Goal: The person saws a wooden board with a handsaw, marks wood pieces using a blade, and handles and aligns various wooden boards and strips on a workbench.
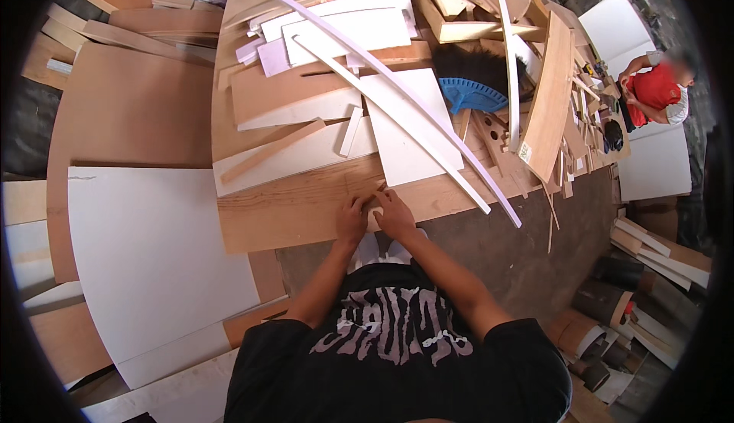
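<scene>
My left hand (352, 217) and my right hand (394, 214) meet at the near edge of a wooden worktable (298, 220). The fingers of both hands are curled in and close together, around something small and brownish that I cannot make out. Just beyond them lies a white rectangular panel (409, 129). Two long thin strips cross it diagonally, a white strip (428, 152) and a pale lilac strip (459, 148). To the left of the panel, a short white block (351, 132) rests on a white-faced board (306, 154), beside a brown wooden strip (274, 152).
A blue brush head (474, 96) with dark bristles lies among wood offcuts. A curved plywood piece (549, 98) leans at the right. Large white sheets (160, 255) stand left of the table. Cylinders (600, 301) lie lower right. A person in red (654, 90) sits at far right.
</scene>
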A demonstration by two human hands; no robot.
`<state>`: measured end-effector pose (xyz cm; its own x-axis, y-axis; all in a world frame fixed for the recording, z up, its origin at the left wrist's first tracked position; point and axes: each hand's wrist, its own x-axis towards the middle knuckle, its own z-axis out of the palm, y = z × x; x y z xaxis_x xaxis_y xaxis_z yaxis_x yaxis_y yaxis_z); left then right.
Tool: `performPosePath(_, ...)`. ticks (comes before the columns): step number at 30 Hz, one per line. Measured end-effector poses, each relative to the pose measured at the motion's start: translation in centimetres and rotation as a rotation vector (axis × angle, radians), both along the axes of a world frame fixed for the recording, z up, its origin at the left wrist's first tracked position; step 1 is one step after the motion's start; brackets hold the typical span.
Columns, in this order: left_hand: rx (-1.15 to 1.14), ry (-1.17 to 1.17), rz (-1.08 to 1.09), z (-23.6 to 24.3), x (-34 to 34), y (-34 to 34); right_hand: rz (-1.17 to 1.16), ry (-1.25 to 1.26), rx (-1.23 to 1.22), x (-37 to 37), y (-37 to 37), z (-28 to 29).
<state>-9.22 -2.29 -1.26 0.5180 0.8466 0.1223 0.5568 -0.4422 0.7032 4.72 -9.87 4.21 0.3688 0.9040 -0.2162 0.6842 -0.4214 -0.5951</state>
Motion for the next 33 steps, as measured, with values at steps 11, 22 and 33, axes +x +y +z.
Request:
performPosePath(11,-0.06,0.081,-0.068,2.6,-4.1,3.4,0.116,0.132,0.057,0.2,0.8,-0.1)
performPosePath(22,0.174,0.091,0.026,2.5,-4.5,3.1,0.035,-0.005,0.153,1.9,0.5,-2.6)
performPosePath(33,0.055,0.118,-0.024,1.6,-5.9,3.6,0.035,0.049,0.171,2.7,1.3,-0.4)
